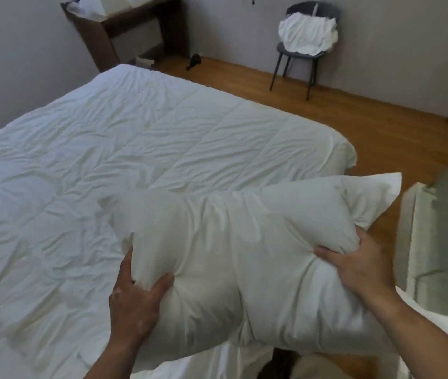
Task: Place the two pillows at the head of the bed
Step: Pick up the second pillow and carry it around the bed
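Currently, the left hand [135, 299] pinches the near left edge of the pillow [244, 258] and the right hand [359, 266] clamps a fold at its right side, holding it in the air above the near corner of the bed [94, 160]. Both grips bunch only loose casing, so the filling may sag and slide from the hands. The second pillow is not identifiable; the white bundle on the chair [283, 60] is unclear.

Soft, dim, even light is filling the room, casting only faint shadows in the creases of the duvet [113, 149]. Wide-angle distortion is bending the walls at the edges, and the frame's right edge is smearing into blur.
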`<move>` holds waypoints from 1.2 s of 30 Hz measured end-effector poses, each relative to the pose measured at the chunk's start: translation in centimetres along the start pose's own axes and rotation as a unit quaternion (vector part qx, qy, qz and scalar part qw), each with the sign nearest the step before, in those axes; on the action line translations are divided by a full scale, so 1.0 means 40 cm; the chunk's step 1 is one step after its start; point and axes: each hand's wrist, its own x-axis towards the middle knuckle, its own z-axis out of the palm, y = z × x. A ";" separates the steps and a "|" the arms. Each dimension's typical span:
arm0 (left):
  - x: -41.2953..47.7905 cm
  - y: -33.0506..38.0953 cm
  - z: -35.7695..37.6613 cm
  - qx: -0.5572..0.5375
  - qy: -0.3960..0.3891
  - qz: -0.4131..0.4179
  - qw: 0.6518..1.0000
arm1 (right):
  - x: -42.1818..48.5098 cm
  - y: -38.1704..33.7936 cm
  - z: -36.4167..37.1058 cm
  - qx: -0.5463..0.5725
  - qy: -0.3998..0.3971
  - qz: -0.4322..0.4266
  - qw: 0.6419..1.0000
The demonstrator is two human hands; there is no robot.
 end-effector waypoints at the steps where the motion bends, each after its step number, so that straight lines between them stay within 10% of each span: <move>1: 0.007 0.027 0.028 0.002 -0.010 0.010 1.000 | 0.010 0.019 -0.025 -0.003 0.013 0.006 1.000; 36: 0.318 1.067 1.357 0.040 -0.190 0.162 0.967 | 1.135 0.532 -0.781 0.025 0.201 0.128 0.971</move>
